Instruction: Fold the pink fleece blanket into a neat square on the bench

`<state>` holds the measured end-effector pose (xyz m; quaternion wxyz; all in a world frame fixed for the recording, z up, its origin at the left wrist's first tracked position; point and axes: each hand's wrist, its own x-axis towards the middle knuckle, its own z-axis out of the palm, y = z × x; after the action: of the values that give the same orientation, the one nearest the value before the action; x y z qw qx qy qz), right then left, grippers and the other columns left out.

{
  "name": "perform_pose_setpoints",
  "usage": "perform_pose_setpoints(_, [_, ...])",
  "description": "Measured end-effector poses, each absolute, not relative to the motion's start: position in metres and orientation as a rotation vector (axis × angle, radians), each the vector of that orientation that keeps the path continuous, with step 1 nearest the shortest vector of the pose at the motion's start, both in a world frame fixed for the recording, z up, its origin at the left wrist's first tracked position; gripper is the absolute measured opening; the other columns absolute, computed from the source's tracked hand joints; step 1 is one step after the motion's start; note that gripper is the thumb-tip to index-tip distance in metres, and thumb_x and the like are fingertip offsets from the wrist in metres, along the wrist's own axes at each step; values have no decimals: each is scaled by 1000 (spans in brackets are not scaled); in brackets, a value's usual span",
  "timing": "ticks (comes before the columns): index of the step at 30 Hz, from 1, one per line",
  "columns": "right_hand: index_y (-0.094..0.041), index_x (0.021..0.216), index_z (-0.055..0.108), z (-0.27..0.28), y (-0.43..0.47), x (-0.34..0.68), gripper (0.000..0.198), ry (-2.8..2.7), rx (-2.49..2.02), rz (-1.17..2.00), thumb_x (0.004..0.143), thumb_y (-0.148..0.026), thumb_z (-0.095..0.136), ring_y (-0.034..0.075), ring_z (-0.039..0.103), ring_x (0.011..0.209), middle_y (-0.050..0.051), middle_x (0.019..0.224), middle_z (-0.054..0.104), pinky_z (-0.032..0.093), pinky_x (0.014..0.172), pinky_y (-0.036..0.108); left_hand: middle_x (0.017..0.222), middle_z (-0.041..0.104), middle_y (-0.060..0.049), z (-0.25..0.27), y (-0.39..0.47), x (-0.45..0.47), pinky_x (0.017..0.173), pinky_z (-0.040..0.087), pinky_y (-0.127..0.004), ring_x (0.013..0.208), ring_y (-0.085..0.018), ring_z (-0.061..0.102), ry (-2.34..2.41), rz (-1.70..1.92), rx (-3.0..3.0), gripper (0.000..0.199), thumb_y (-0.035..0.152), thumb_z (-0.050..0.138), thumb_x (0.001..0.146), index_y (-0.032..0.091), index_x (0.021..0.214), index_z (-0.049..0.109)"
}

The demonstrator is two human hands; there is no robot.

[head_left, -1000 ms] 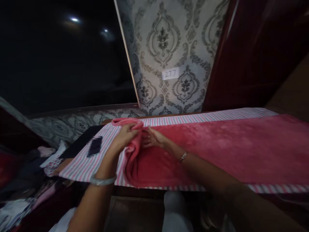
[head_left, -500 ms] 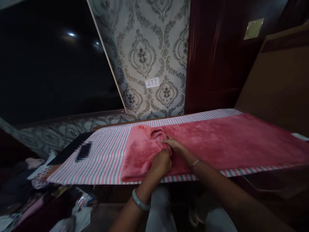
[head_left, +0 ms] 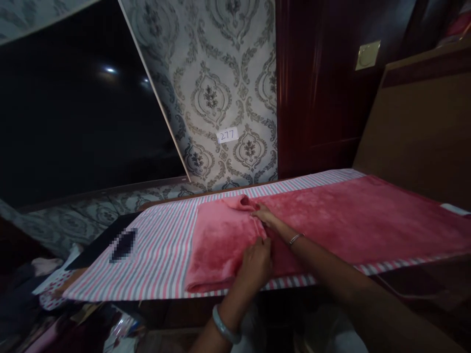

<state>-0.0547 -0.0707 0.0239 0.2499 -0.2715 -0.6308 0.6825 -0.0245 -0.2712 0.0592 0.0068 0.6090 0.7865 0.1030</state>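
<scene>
A plush pink blanket point(head_left: 338, 220) lies along a striped sheet point(head_left: 147, 260), its left end folded over to the right in a flat layer. My left hand point(head_left: 256, 260) is closed at the near part of the folded edge, its fingers curled on the fabric. Farther back, my right hand point(head_left: 266, 216) pinches the same edge near its far corner. Just beyond it, the corner curls up into a small open roll. The fingertips are partly sunk in the plush.
A large dark screen point(head_left: 84, 113) leans at the left. Patterned wallpaper bears a paper label point(head_left: 227, 135) reading 277. A brown board point(head_left: 423, 113) stands at the right end. Clothes and plastic bags point(head_left: 123, 328) are heaped below left, and a white object point(head_left: 455, 210) lies at the far right.
Both hands have drawn the folded edge slightly to the right. The fold lies flatter and straighter, and the curl at its far corner has become smaller. The camera view has shifted a little.
</scene>
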Motion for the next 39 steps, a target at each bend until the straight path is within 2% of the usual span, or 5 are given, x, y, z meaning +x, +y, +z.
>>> perform_pose_setpoints(5, [-19,131,52,30,-64,-67,67,-1743,-862,1681,66,-20,70,27,63,110,11,123,64,55,87,35,115,63,-13,14,-276,-21,86,50,-38,101,-24,63,2644,488,2099,56,4,47,83,16,138,45])
perform_pose_setpoints(14, [-16,144,44,36,-44,-109,76,-1709,-941,1667,73,-28,68,22,68,94,14,120,66,57,77,32,115,66,-13,-18,-295,-20,89,47,-41,105,-24,60,2716,1242,2332,47,15,56,87,17,133,49])
perform_pose_setpoints(21, [-15,145,44,34,-28,-119,69,-1622,-998,1563,78,-22,60,15,66,75,7,102,71,55,67,24,107,71,-11,-41,-288,-28,94,46,-45,102,-26,62,2550,1212,2314,41,11,51,78,21,115,65])
perform_pose_setpoints(29, [-13,148,37,26,-30,-88,74,-1673,-1040,1551,79,-23,62,23,63,112,18,139,56,53,91,33,110,70,-12,-35,-279,-24,82,47,-39,97,-25,61,2530,946,2453,41,9,56,75,17,114,65])
perform_pose_setpoints(39, [-15,142,43,23,-61,-40,78,-1841,-645,1617,69,-19,70,25,59,118,13,136,59,46,104,41,119,67,-13,-7,-279,-6,88,49,-41,103,-26,60,2579,659,2268,37,8,52,83,15,117,64])
